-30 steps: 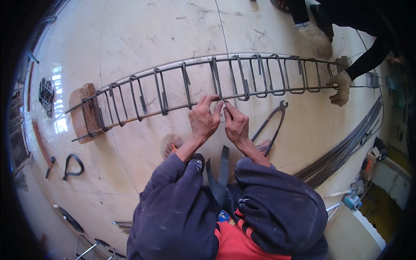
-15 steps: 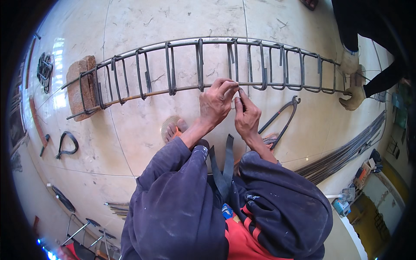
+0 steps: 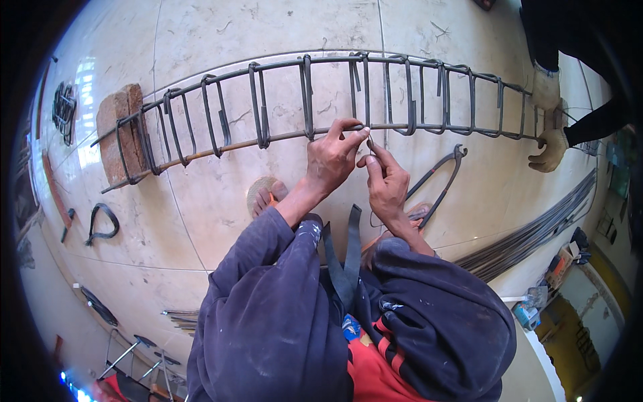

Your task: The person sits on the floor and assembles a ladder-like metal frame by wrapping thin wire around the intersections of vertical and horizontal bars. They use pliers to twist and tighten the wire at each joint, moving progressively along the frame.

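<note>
A long cage of steel reinforcing bars with several stirrups lies across the floor in front of me. My left hand is closed at its near bar, thumb and fingers pinching where a stirrup meets the bar. Just below that spot, my right hand pinches a short, thin tie wire between thumb and forefinger. The wire runs up toward my left fingertips; its upper end is hidden there. At the cage's right end, a co-worker's gloved hand touches the near bar.
A reddish brick block supports the cage's left end. Long-handled pincers lie beside my right foot. A bundle of thin steel rods is at the right. A bent black loop lies on the left floor.
My right hand has drawn down slightly from the bar, showing the tie wire between the hands. My left hand stays at the joint. The cage has shifted a little in view.
</note>
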The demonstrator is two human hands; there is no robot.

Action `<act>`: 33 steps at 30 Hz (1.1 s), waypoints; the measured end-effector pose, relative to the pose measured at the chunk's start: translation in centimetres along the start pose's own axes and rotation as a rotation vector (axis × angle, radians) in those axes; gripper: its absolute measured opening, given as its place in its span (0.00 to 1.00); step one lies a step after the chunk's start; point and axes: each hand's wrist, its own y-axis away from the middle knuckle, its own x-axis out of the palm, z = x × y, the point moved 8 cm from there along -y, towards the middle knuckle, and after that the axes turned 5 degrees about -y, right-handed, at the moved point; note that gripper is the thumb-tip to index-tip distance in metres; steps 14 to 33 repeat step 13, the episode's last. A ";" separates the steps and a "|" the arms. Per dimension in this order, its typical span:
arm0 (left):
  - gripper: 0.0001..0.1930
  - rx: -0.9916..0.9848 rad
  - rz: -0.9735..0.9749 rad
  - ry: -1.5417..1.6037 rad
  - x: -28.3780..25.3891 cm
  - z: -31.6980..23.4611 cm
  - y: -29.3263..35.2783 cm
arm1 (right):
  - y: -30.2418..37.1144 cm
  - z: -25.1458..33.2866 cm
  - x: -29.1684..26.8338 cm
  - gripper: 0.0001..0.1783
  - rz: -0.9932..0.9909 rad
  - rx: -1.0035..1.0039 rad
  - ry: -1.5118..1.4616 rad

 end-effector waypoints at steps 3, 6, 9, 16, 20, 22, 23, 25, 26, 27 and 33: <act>0.14 0.031 0.033 -0.044 0.3 0.1 0.2 | 0.4 -0.3 -0.2 0.18 0.050 0.088 -0.089; 0.19 0.101 0.011 -0.010 0.3 -0.2 0.6 | 1.0 0.2 -0.2 0.19 0.079 0.125 -0.114; 0.21 0.104 0.049 -0.087 0.5 -0.6 0.7 | 1.4 1.0 -0.2 0.20 0.095 0.103 -0.070; 0.20 0.138 -0.011 -0.161 0.8 -0.6 1.1 | 1.8 1.7 -0.2 0.23 0.156 -0.004 0.102; 0.20 0.138 -0.011 -0.161 0.8 -0.6 1.1 | 1.8 1.7 -0.2 0.23 0.156 -0.004 0.102; 0.20 0.138 -0.011 -0.161 0.8 -0.6 1.1 | 1.8 1.7 -0.2 0.23 0.156 -0.004 0.102; 0.20 0.138 -0.011 -0.161 0.8 -0.6 1.1 | 1.8 1.7 -0.2 0.23 0.156 -0.004 0.102; 0.20 0.138 -0.011 -0.161 0.8 -0.6 1.1 | 1.8 1.7 -0.2 0.23 0.156 -0.004 0.102; 0.20 0.138 -0.011 -0.161 0.8 -0.6 1.1 | 1.8 1.7 -0.2 0.23 0.156 -0.004 0.102; 0.20 0.138 -0.011 -0.161 0.8 -0.6 1.1 | 1.8 1.7 -0.2 0.23 0.156 -0.004 0.102; 0.20 0.138 -0.011 -0.161 0.8 -0.6 1.1 | 1.8 1.7 -0.2 0.23 0.156 -0.004 0.102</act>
